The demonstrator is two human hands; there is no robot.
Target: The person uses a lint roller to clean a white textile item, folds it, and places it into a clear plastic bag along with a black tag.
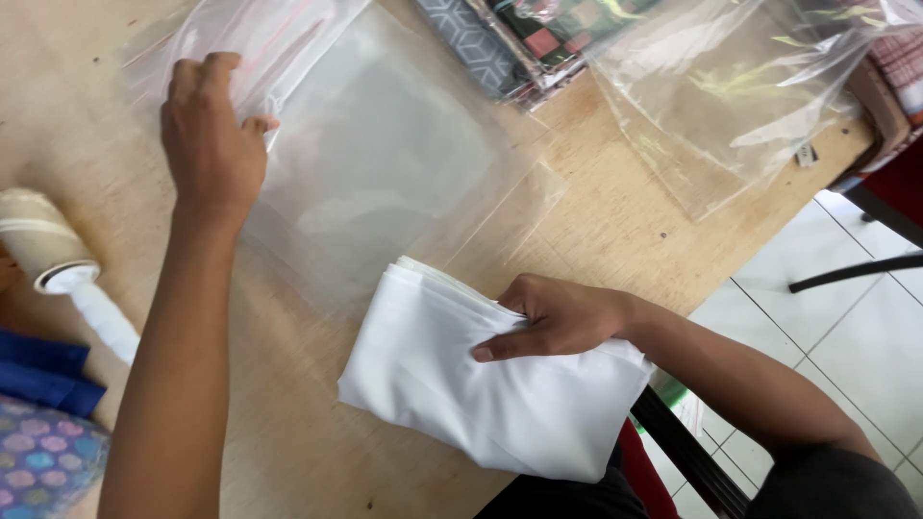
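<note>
A folded white cloth [481, 394] lies at the near edge of the wooden table [615, 221]. My right hand [548, 317] pinches its upper folded edge, thumb on top. My left hand [212, 135] rests flat on a clear plastic bag [385, 163] spread on the table, with the fingers at the bag's far left corner. The bag lies just beyond the cloth and does not cover it.
A lint roller [58, 259] lies at the left edge. Blue and patterned fabric [43, 442] sits at the lower left. Folded patterned cloths [519, 43] and more clear bags [740, 86] are at the far right. Tiled floor [846, 346] shows right of the table.
</note>
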